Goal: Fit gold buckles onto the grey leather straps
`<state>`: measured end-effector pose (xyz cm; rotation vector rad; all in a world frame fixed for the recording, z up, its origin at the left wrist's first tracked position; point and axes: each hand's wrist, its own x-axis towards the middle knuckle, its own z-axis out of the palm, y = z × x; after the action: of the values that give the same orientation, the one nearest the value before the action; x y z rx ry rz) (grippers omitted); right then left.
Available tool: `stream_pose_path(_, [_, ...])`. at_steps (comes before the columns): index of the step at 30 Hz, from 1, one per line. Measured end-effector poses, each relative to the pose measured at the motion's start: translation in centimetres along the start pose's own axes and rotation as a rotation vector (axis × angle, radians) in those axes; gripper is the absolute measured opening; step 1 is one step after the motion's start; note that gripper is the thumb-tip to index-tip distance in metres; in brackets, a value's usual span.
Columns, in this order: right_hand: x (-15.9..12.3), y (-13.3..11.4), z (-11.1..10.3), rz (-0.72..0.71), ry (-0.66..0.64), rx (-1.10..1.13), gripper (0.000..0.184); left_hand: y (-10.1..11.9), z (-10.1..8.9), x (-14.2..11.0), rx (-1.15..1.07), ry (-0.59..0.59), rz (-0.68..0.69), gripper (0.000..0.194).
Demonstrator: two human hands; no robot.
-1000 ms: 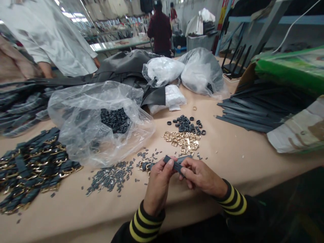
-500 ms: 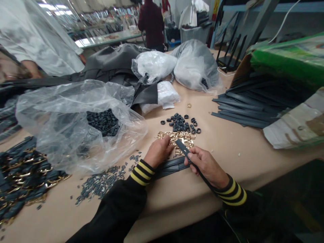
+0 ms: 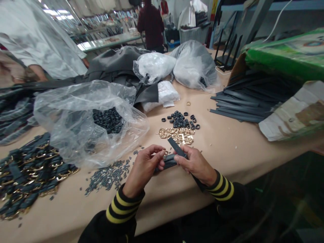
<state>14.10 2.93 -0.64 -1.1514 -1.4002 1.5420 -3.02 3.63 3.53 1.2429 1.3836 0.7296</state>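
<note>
Between the thumb and fingers of my left hand (image 3: 149,163) is a small gold buckle (image 3: 165,153). My right hand (image 3: 196,164) pinches a dark strap (image 3: 176,145) near its end, and the strap's tip points up and left, close to the buckle but apart from it. Below both hands lies a bundle of dark straps (image 3: 169,161), partly hidden. Just beyond them is a pile of gold buckles (image 3: 181,137), and behind that sits a heap of black strap loops (image 3: 179,119).
Left stand an open plastic bag (image 3: 68,111) of black loops, scattered small dark pieces (image 3: 108,175) and a stack of buckled straps (image 3: 27,172). A carton (image 3: 283,118) of straps lies right. Filled bags (image 3: 194,67) and a router (image 3: 225,60) are farther back. A person in white (image 3: 50,44) stands far left.
My left hand has come back from the buckle pile with a gold buckle in its fingers. My right hand has shifted slightly left with the strap, its tip now nearer the left hand.
</note>
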Motion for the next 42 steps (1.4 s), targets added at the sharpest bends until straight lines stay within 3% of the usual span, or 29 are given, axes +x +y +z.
stream_pose_path(3, [-0.2,-0.3,0.8,-0.031,-0.01,0.022,0.023,0.1,0.5,-1.3,-0.041,0.02,0.034,0.019])
stream_pose_path(7, [-0.7,-0.4,1.3,-0.057,-0.119,0.095,0.025,0.3,1.1,-2.5,-0.044,0.007,0.083,0.018])
stream_pose_path(11, [-1.2,-0.4,1.4,-0.043,-0.18,0.161,0.021,0.4,1.2,-3.2,-0.071,0.017,0.06,0.017])
stream_pose_path(16, [-1.6,-0.5,1.7,-0.024,-0.154,0.112,0.021,-0.2,1.3,-3.8,-0.169,0.033,0.043,0.015])
stream_pose_path(20, [-1.7,-0.6,2.0,-0.069,-0.112,0.013,0.02,-0.5,1.3,-4.5,-0.122,0.14,0.074,0.016])
stream_pose_path(24, [-1.8,-0.6,2.0,0.023,-0.074,0.023,0.012,0.2,1.0,-5.2,-0.073,0.181,0.112,0.016])
stream_pose_path(29, [-2.2,-0.5,1.7,0.006,-0.206,0.041,0.008,1.2,0.7,-5.4,-0.1,0.162,0.1,0.015])
stream_pose_path(34, [-2.8,-0.2,0.7,-0.006,-0.32,0.186,0.013,0.4,0.1,-5.2,-0.177,0.216,0.082,0.017])
stream_pose_path(42, [-2.8,-0.8,-0.1,-0.053,-0.465,0.238,0.016,-0.8,0.3,-5.1,-0.624,-0.071,-0.14,0.018])
